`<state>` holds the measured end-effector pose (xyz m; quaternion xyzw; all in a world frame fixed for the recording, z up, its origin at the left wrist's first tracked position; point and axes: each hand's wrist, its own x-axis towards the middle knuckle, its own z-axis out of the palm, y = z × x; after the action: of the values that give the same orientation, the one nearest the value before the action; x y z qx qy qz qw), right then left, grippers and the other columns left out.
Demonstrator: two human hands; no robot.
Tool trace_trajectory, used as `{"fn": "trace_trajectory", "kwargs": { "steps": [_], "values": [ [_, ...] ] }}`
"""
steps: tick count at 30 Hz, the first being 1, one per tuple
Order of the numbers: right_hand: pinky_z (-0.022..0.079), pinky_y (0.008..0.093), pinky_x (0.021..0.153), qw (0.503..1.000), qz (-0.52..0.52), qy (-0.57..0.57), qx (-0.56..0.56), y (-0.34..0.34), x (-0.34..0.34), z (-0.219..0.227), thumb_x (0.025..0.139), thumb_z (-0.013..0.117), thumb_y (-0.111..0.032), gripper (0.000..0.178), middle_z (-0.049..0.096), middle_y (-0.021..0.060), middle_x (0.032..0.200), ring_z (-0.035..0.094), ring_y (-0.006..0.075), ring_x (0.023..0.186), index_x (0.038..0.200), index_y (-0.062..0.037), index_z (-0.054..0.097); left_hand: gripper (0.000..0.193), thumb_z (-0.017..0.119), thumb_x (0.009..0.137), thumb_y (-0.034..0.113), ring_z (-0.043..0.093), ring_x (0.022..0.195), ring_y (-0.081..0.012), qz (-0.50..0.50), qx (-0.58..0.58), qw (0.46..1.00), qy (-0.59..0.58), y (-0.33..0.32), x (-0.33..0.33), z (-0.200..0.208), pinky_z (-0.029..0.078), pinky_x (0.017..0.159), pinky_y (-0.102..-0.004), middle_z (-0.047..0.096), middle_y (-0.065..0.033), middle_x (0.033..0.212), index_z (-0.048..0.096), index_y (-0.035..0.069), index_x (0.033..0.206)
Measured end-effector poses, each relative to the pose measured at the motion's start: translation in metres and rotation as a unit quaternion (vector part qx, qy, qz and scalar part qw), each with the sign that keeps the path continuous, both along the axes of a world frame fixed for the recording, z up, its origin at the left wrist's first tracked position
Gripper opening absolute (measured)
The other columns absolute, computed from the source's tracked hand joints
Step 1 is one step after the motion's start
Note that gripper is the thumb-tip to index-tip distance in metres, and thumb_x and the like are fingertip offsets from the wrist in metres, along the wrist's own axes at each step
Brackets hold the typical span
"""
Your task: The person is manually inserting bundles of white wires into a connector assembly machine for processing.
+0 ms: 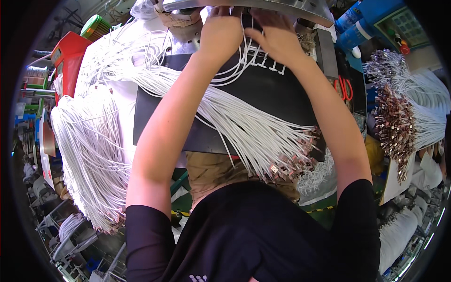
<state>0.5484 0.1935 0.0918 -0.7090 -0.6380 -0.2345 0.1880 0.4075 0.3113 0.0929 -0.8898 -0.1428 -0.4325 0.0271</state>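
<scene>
Both my hands reach to the far edge of the black mat, beneath a metal machine plate (pixel 263 5). My left hand (pixel 223 35) is by white cables (pixel 242 66) that loop up between the hands; its fingers are blurred and partly hidden. My right hand (pixel 280 40) lies just right of those cables, thumb pointing left toward them, its other fingers smeared by motion. A white branched plastic piece (pixel 268 65) with several short prongs shows below the hands. A thick bundle of white cables (pixel 239 117) with metal connector ends (pixel 291 162) crosses the mat (pixel 277 96) under my forearms.
More white cables (pixel 89 141) hang over the table's left side. Red-handled scissors (pixel 346 88) lie at the right. Further right are cable bundles with coppery connectors (pixel 397 122) and a blue machine (pixel 371 19). A red box (pixel 70 61) stands far left. A bag of white scraps (pixel 319 178) sits below.
</scene>
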Motion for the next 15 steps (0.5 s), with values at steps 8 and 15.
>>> {"fn": "trace_trajectory", "kwargs": {
  "steps": [8,15],
  "values": [
    [0.045,0.0440,0.096,0.992,0.010,0.060,0.109,-0.005,-0.022,0.004,0.096,0.054,-0.029,0.035,0.065,0.0232,0.114,0.060,0.0354,0.109,0.117,-0.0023,0.064,0.045,0.056,0.084,0.017,0.054,0.119,-0.0366,-0.038,-0.066,0.997,-0.025,-0.009,0.008,-0.018,0.041,0.102,-0.0510,0.061,-0.0180,0.124,0.059,0.000,0.126],
    [0.047,0.0459,0.091,0.989,-0.146,-0.035,0.003,0.010,0.000,-0.029,0.096,0.058,-0.033,0.035,0.070,0.0141,0.104,0.065,0.0337,0.102,0.120,-0.0086,0.067,0.042,0.054,0.085,0.017,0.057,0.117,-0.0362,0.032,0.016,0.999,0.034,0.026,0.020,-0.022,0.047,0.095,-0.0454,0.064,-0.0201,0.121,0.062,0.003,0.124]
  ]
}}
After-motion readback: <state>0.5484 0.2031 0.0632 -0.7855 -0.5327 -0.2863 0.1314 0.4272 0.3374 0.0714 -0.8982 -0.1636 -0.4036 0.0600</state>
